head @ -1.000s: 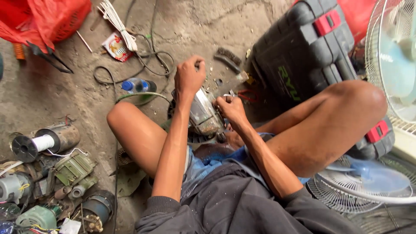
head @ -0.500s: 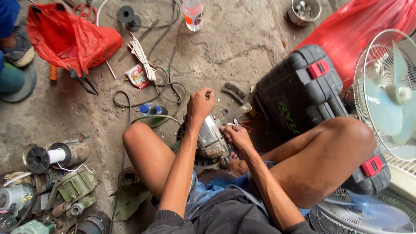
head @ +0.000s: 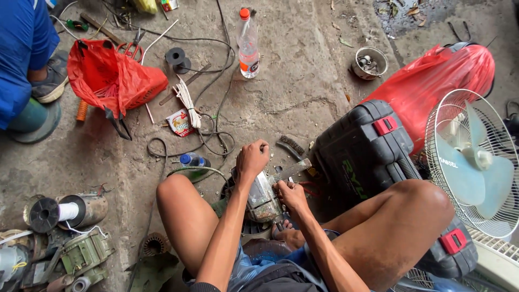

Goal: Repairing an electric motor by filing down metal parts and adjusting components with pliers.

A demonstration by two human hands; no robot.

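Note:
I sit on the concrete floor with a small grey metal motor housing [head: 264,199] between my knees. My left hand [head: 252,158] is closed in a fist above the housing's top end; what it holds is hidden. My right hand [head: 292,193] rests on the housing's right side, gripping a flat metal tool [head: 292,169] that angles up to the right. A wire brush [head: 292,145] lies on the floor just beyond my hands.
A dark tool case [head: 363,154] with red latches lies to the right, next to a red bag [head: 432,81] and a fan [head: 476,162]. Cables, a plastic bottle [head: 248,43], a red plastic bag [head: 111,78] and motor parts [head: 70,238] litter the floor. Another person [head: 24,48] crouches top left.
The view has tilted up, showing more floor ahead. My hands stay on the motor housing, the left fist still raised over its top.

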